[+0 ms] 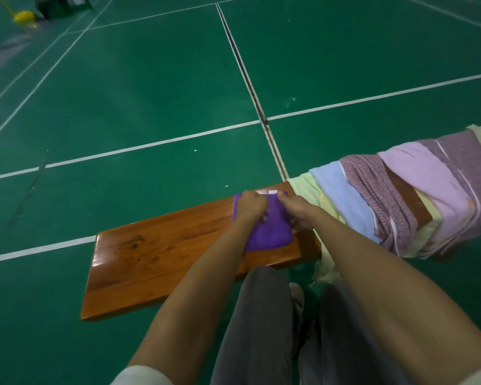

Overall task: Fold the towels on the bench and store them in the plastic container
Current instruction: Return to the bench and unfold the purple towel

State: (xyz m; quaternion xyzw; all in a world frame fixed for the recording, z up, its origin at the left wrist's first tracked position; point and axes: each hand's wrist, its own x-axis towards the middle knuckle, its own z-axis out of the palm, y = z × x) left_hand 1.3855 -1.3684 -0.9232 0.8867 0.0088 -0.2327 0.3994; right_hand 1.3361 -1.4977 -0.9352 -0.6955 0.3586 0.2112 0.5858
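A small purple towel (270, 232), folded into a compact rectangle, lies on the glossy wooden bench (156, 259). My left hand (252, 205) grips its far left part with curled fingers. My right hand (296, 208) pinches its far right edge, close to a white tag. Both hands sit side by side on the towel's far end. To the right, several unfolded towels (400, 198) in yellow, blue, pink and patterned purple hang draped across the bench. No plastic container shows in this view.
Green sports-court floor (150, 93) with white lines surrounds the bench. My legs in grey trousers (258, 329) stand at the bench's near edge. A yellow object (24, 16) and dark gear sit far off at the top left.
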